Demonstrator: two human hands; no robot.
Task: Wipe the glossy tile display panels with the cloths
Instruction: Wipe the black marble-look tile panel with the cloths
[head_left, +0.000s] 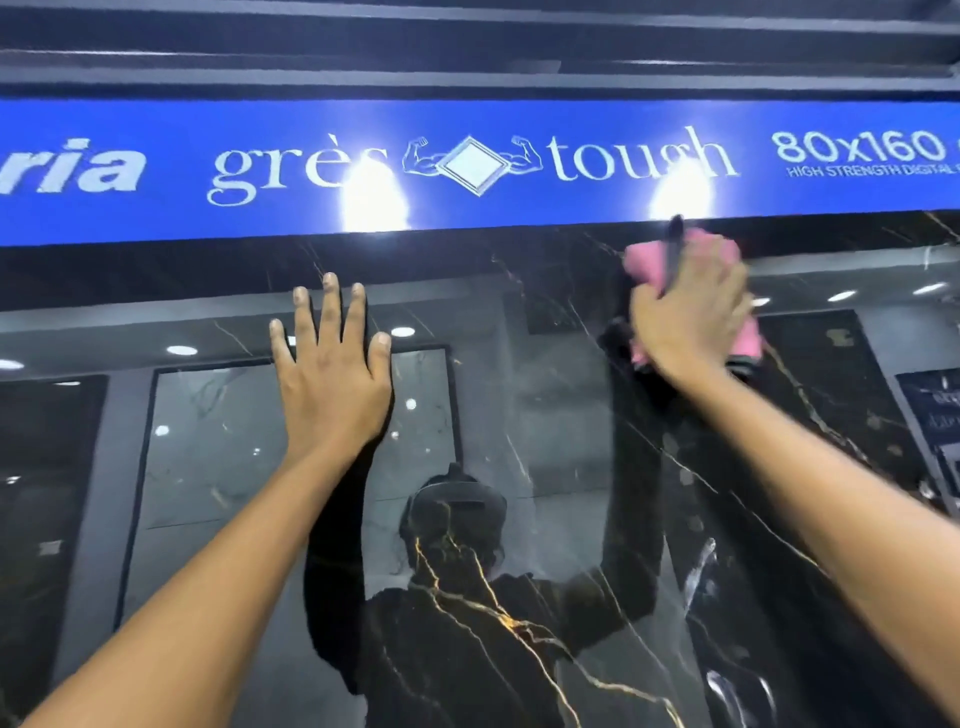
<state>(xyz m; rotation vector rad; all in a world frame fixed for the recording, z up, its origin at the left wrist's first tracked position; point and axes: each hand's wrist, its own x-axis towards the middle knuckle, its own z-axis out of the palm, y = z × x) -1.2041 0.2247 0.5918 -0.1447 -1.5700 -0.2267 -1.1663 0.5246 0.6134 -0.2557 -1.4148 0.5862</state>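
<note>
A glossy black tile panel (561, 467) with gold veins fills the view in front of me. My left hand (332, 379) lies flat against it with the fingers spread and straight. My right hand (691, 312) presses a pink cloth (649, 257) against the panel's upper right part, just under the blue strip. A thin dark object sticks up between the fingers of that hand, blurred. The cloth shows above and below the hand; its middle is hidden under the palm.
A blue signboard (467, 166) with white lettering runs across the top edge of the panel. Dark ceiling beams (467, 62) sit above it. The panel mirrors showroom lights, other tile panels and my own reflection.
</note>
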